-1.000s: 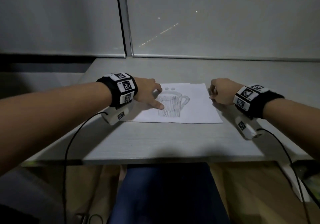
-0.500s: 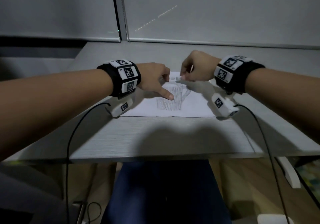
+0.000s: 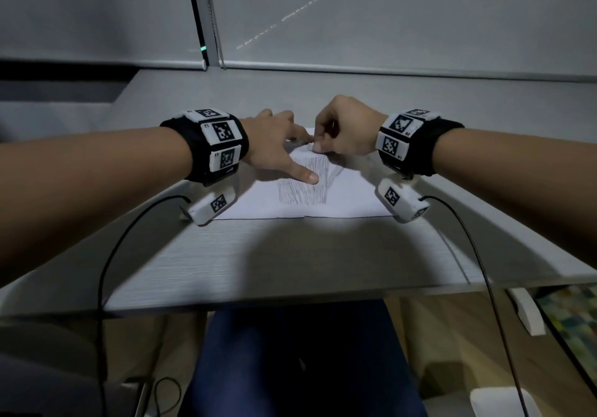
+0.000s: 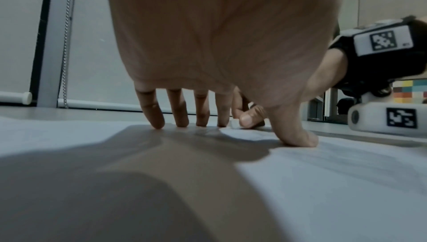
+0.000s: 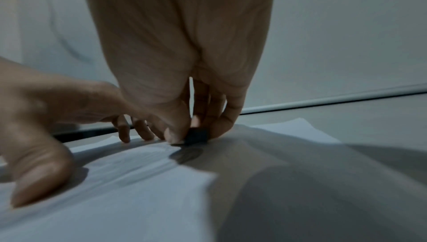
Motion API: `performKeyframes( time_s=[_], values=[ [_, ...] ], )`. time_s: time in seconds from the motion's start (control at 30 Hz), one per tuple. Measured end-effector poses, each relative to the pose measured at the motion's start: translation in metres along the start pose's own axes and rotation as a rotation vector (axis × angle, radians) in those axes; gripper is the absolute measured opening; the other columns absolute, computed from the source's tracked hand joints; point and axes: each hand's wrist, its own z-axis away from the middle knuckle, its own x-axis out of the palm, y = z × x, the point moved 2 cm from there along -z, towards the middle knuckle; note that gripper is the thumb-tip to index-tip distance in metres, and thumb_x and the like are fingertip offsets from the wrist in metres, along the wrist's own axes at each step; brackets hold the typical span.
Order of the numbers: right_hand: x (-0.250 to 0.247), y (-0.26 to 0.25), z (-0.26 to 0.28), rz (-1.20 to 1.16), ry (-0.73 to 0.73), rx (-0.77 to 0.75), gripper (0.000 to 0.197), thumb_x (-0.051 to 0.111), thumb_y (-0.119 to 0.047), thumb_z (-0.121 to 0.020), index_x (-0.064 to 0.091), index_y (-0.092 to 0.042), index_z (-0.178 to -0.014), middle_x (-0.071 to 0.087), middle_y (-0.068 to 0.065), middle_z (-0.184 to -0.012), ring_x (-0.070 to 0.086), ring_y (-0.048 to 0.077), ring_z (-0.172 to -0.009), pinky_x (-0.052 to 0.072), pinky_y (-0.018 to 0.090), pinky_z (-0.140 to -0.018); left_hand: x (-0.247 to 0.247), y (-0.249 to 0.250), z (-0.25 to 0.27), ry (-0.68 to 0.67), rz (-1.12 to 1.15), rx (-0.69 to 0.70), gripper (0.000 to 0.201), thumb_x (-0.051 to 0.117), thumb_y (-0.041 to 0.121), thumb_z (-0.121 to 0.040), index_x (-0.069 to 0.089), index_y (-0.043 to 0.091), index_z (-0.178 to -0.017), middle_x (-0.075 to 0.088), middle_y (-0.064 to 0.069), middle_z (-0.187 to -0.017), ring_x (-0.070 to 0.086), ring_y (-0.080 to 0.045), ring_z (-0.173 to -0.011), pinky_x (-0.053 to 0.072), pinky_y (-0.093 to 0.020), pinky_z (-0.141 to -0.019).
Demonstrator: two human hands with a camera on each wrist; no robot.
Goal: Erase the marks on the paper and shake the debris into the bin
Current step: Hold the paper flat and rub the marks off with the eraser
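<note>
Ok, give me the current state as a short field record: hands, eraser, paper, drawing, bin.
left hand: fingers spread, tips and thumb pressing the paper flat
right hand: pinches the eraser between thumb and fingers
eraser: small block, tip down on the paper at the drawing's far edge
paper: flat on the table, held by the left hand
drawing: pencil hatching mostly still there
bin: not in view
debris: none I can make out
</note>
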Motion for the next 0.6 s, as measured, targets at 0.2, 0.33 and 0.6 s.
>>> performKeyframes(
  time_s=[0.2,0.33,0.6],
  values=[
    [-0.001,-0.006,-0.002,0.060,0.052,-0.012,0.012,0.080,-0.016,-0.085,0.076,-0.009,-0.077,0.071,0.000,-0.069,0.069,0.022,-0.070,0.059,0.032,-0.067,0.004,0.000,0.000,-0.016,-0.014,-0.026,0.114,0.054,0.104,-0.061,0.031,0.051,-0.160,0.037,0.005,-0.123,0.040,-0.031,-0.126,0.042,-0.057,-0.109],
    [0.003,-0.007,0.005,0.029,0.032,-0.031,0.012,0.075,-0.013,-0.089,0.074,-0.008,-0.079,0.071,0.001,-0.064,0.068,0.013,-0.059,0.050,0.023,-0.060,0.000,0.003,0.003,-0.045,-0.010,-0.047,0.116,0.058,0.104,-0.055,0.027,0.060,-0.158,0.036,0.003,-0.120,0.038,-0.031,-0.122,0.041,-0.057,-0.108],
    [0.000,0.000,-0.002,-0.001,0.058,0.029,0.010,0.079,-0.018,-0.085,0.078,-0.012,-0.078,0.066,-0.004,-0.066,0.058,0.010,-0.059,0.046,0.022,-0.062,-0.005,0.008,0.001,-0.119,-0.008,-0.108,0.133,0.060,0.109,-0.037,0.020,0.067,-0.156,0.033,0.004,-0.127,0.033,-0.034,-0.136,0.040,-0.063,-0.110]
  ],
)
